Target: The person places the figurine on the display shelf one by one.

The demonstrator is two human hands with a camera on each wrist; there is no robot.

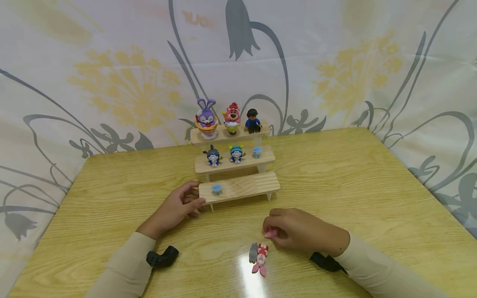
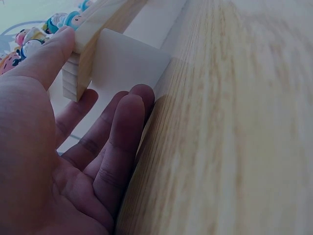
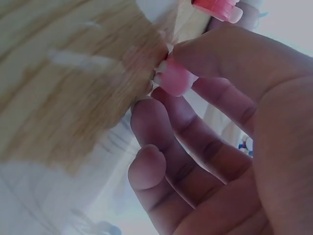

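Note:
My left hand [image 1: 177, 209] is at the left end of the lowest wooden shelf [image 1: 247, 186] of a three-step display stand. Its thumb lies on the top edge and a fingertip is under the board, as the left wrist view shows. A small light-blue figurine [image 1: 217, 189] stands on that shelf near the thumb. Over the tabletop to the right of centre, my right hand [image 1: 299, 231] pinches a small pink piece [image 3: 175, 78] between thumb and forefinger; the fingers hide much of it. Just in front lie a pink rabbit figurine [image 1: 261, 260] and a grey figurine [image 1: 253, 253], side by side.
The middle shelf [image 1: 246, 159] bears two dark-blue figurines and a small light-blue one [image 1: 257, 152]. On the top shelf [image 1: 220, 135] are a purple rabbit [image 1: 206, 119], a pink bear [image 1: 232, 118] and a black-haired toy man [image 1: 253, 121]. A patterned cloth [image 1: 298, 74] hangs behind the table.

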